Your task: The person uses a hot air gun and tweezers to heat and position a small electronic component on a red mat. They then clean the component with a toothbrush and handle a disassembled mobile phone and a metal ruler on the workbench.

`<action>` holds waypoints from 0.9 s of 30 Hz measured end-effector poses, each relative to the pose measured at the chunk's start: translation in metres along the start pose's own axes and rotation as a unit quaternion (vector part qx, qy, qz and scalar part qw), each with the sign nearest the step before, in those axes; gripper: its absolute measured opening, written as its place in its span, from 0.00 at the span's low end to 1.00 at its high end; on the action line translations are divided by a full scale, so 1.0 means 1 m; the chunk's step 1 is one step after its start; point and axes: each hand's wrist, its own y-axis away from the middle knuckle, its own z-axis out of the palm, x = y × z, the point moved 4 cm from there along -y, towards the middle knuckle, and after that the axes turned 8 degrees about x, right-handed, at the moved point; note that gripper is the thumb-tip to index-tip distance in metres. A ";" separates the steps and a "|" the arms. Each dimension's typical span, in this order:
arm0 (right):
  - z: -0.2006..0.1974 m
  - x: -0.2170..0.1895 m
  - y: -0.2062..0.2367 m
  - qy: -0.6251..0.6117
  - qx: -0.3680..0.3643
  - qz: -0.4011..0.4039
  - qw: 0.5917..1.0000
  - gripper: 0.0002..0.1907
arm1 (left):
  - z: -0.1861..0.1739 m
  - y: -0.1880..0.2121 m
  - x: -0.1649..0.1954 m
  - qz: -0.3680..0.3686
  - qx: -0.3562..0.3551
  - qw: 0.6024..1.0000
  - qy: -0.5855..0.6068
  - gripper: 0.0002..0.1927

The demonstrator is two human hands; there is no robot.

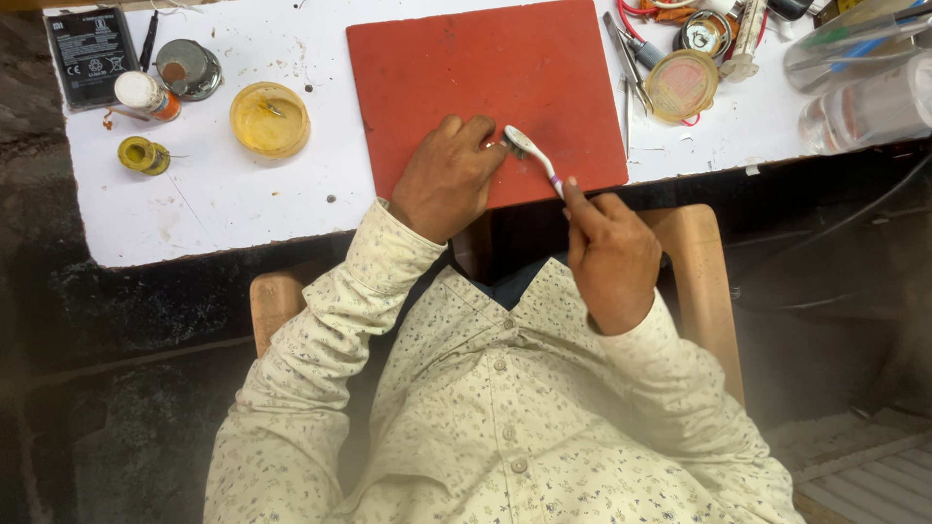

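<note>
My right hand (pixel 610 254) grips the handle of a white toothbrush (pixel 529 152), whose head points up-left onto the red mat (pixel 485 68). My left hand (pixel 449 175) rests curled on the mat's near edge, fingertips pinching something small right under the brush head; the item itself is hidden by my fingers. The brush bristles touch the spot at my left fingertips.
White table (pixel 223 194) holds a yellow dish (pixel 270 118), a small yellow tape roll (pixel 144 154), an orange-capped bottle (pixel 147 95), a metal tin (pixel 188 68), a flat black battery (pixel 89 53). Tweezers (pixel 629 68), a round orange lid (pixel 682 85) and clear plastic containers (pixel 864 78) lie right.
</note>
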 end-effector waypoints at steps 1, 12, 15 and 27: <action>0.000 0.003 -0.002 0.001 0.005 -0.003 1.000 0.15 | 0.000 0.000 0.000 0.003 0.001 1.000 -0.002 0.09; -0.016 0.000 -0.004 -0.064 0.055 0.022 0.996 0.22 | 0.000 -0.003 -0.003 -0.006 -0.007 1.000 0.004 0.06; -0.012 -0.010 0.002 -0.044 0.043 -0.007 0.998 0.22 | 0.000 -0.002 0.000 -0.001 0.000 1.000 0.007 0.07; -0.008 0.006 -0.007 -0.041 0.029 -0.010 0.999 0.20 | 0.000 -0.002 0.000 -0.005 -0.007 1.000 0.005 0.06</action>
